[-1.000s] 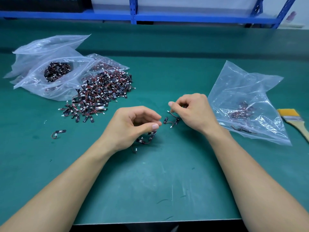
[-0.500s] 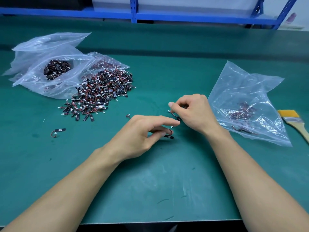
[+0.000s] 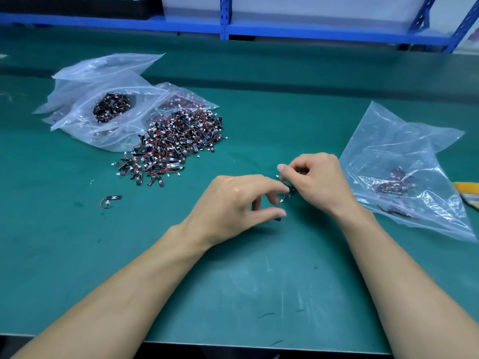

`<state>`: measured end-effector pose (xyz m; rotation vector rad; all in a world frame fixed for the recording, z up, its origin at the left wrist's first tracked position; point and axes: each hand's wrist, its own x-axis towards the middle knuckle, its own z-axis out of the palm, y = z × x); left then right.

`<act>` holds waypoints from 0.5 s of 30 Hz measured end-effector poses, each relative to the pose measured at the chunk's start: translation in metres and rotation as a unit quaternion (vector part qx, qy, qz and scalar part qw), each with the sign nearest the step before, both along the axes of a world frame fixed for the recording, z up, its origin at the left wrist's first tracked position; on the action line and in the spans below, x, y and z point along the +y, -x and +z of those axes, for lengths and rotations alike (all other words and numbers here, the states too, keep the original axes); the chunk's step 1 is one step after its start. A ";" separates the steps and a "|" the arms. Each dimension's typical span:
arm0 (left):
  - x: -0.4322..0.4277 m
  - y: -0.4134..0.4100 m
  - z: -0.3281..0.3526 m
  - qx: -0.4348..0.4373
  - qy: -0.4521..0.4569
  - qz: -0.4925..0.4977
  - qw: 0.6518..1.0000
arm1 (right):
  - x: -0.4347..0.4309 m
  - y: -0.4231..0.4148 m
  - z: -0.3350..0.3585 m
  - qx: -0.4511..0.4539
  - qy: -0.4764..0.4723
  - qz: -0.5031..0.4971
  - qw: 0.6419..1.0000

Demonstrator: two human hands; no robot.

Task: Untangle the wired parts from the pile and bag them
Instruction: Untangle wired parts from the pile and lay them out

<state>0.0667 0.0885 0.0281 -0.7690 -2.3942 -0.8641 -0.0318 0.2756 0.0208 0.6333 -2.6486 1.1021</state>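
A pile of small black wired parts (image 3: 173, 149) with red wires and white plugs lies on the green mat at the left. At the middle, my right hand (image 3: 315, 183) pinches a small tangle of wired parts (image 3: 289, 191) between thumb and forefinger. My left hand (image 3: 233, 206) meets it from the left and pinches one black part at the tangle's lower end between thumb and fingertips. A clear bag (image 3: 404, 174) holding a few sorted parts lies just right of my right hand.
Clear bags (image 3: 108, 110) with more parts lie behind the pile at the left. One loose wired part (image 3: 111, 199) sits alone on the mat (image 3: 233, 294). A yellow brush (image 3: 469, 193) shows at the right edge. Blue shelving (image 3: 225, 19) runs along the back.
My left hand left the clump it held near the mat, moved right to the tangle in my right hand and took hold of a part there. My right hand stayed in place.
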 end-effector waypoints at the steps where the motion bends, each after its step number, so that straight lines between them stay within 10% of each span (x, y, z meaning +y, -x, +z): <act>1: -0.004 0.001 0.001 -0.005 -0.015 0.017 1.000 | 0.000 0.000 0.000 -0.001 0.000 0.000 1.000; 15: -0.108 0.024 -0.005 -0.179 0.106 0.444 0.872 | 0.000 -0.001 -0.001 -0.014 0.009 -0.002 1.000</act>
